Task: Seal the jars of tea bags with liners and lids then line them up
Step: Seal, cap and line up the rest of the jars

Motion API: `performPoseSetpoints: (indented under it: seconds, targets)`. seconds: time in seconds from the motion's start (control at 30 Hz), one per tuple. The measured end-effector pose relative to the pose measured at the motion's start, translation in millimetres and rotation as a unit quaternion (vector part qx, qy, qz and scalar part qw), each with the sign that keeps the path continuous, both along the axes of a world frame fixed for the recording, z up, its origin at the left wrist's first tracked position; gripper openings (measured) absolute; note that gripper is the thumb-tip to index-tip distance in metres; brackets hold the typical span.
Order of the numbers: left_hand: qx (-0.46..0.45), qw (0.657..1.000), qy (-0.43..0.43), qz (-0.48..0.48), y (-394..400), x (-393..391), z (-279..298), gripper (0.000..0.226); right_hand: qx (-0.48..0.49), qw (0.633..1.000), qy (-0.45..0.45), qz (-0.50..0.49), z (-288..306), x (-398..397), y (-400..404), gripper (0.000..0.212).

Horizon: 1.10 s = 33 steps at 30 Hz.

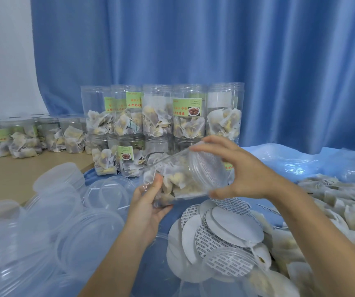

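A clear plastic jar (178,179) of tea bags lies tilted on its side between my hands, above the table. My left hand (151,202) grips its base end from below. My right hand (234,168) holds the clear lid (207,170) at the jar's mouth, fingers curled round the rim; a printed liner shows through the lid. Loose round liners (219,230), white or with grey print, lie in a heap under the jar. A lid with a liner in it (228,262) rests at the front of that heap.
Filled jars (161,116) stand stacked in two tiers against the blue curtain, with more jars (33,136) at the left. Clear lids (50,211) pile up at the left front. Loose tea bags (333,211) cover the right side.
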State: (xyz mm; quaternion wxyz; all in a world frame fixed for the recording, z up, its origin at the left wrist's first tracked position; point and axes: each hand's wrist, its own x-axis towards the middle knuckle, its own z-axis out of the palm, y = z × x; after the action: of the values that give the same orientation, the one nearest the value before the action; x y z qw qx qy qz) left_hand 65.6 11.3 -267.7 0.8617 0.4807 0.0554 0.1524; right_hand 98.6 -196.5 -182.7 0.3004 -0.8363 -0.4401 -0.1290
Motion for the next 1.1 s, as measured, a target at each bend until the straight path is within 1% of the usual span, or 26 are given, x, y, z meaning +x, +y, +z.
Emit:
performPoseSetpoints:
  seconds: [0.17,0.23,0.33,0.4,0.53,0.63,0.77,0.83,0.87,0.93,1.0,1.1]
  targets:
    - [0.011,0.999,-0.023,0.023,-0.8,0.8,-1.2,0.053,0.105,0.984,0.109,-0.097,-8.7,2.9,4.1,0.085]
    - [0.008,0.999,-0.033,0.024,-1.2,0.9,-1.8,0.052,0.129,0.977,0.128,-0.115,-11.1,3.6,8.5,0.085]
    - [0.006,0.999,-0.036,0.025,-1.0,1.2,-2.2,0.048,0.130,0.974,0.133,-0.126,-12.0,3.1,12.0,0.087]
    - [0.007,0.999,-0.038,0.030,0.4,1.4,-2.5,0.050,0.119,0.976,0.149,-0.107,-10.3,3.9,8.2,0.087]
    - [0.006,0.999,-0.038,0.028,0.7,0.9,-2.3,0.057,0.063,0.986,0.154,-0.008,-7.8,8.1,-7.2,0.090]
    - [0.000,0.999,-0.028,0.025,-0.6,1.8,-2.7,0.051,0.035,0.990,0.128,0.049,-4.8,7.6,-11.1,0.091]
    - [-0.018,0.999,-0.027,0.012,0.6,2.7,-3.3,0.040,0.003,0.995,0.086,0.056,0.7,4.2,-9.1,0.093]
    - [-0.027,0.999,-0.028,0.012,-0.1,3.3,-3.4,0.038,0.012,0.994,0.106,0.040,2.4,0.1,-6.8,0.097]
    - [-0.029,0.999,-0.031,0.015,-0.6,3.5,-3.3,0.038,0.033,0.990,0.136,0.020,3.5,-2.7,-4.6,0.099]
    - [-0.024,0.999,-0.037,0.020,-1.3,3.5,-2.3,0.046,0.077,0.979,0.182,-0.054,5.0,-4.7,-0.4,0.098]
    - [-0.016,0.999,-0.045,0.021,-1.8,3.3,-1.3,0.053,0.073,0.969,0.202,-0.125,5.5,-3.6,0.7,0.098]
    - [-0.006,0.999,-0.044,0.027,-3.0,2.8,-2.1,0.050,0.066,0.956,0.254,-0.134,2.5,-4.2,0.1,0.100]
